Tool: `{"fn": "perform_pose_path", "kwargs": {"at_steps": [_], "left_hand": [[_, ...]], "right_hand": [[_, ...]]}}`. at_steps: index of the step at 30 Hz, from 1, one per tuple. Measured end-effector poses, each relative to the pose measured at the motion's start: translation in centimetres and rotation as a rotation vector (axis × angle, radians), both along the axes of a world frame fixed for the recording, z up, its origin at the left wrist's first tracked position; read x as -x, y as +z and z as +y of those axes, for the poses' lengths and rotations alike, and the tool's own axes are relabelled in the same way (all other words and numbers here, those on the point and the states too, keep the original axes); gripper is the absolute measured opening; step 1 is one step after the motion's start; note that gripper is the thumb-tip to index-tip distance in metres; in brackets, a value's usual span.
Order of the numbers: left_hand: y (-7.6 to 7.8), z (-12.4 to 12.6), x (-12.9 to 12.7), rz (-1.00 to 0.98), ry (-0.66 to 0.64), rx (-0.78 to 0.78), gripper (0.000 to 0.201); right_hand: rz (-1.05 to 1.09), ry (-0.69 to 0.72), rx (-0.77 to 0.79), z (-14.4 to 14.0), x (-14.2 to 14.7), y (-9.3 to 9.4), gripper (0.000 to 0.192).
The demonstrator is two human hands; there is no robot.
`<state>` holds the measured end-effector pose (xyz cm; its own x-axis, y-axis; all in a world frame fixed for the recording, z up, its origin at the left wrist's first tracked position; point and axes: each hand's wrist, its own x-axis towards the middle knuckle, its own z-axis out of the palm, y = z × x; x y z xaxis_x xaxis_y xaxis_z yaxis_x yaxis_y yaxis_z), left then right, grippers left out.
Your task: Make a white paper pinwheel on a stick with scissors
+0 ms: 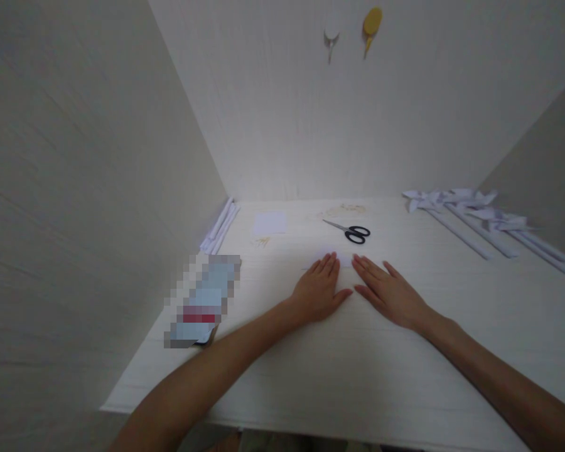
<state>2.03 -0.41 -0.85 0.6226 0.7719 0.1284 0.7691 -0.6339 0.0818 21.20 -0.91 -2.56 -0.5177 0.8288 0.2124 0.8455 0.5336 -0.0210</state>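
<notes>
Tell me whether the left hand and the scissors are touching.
Apart. The head view shows white tabletop between the left hand and the scissors, which lie farther back.

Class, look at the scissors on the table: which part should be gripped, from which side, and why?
The scissors are probably best gripped by their black handle loops, from the near right, where the right hand is. They lie flat, loops to the right and pointed blades to the left, so this likely avoids the tips.
</notes>
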Motion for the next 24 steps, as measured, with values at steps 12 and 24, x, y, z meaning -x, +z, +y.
{"fn": "perform_pose_path", "kwargs": {"at_steps": [12,24], "left_hand": [[0.5,-0.6,3.0,0.042,0.067,0.072,0.070],[1.2,-0.8,3.7,-0.025,-0.074,0.092,0.053]], "right_hand": [[0.049,-0.003,0.000,-0.2,-0.1,0.2,0.052],[0.167,0.209,-0.146,-0.1,0.5,1.8,0.035]]}}
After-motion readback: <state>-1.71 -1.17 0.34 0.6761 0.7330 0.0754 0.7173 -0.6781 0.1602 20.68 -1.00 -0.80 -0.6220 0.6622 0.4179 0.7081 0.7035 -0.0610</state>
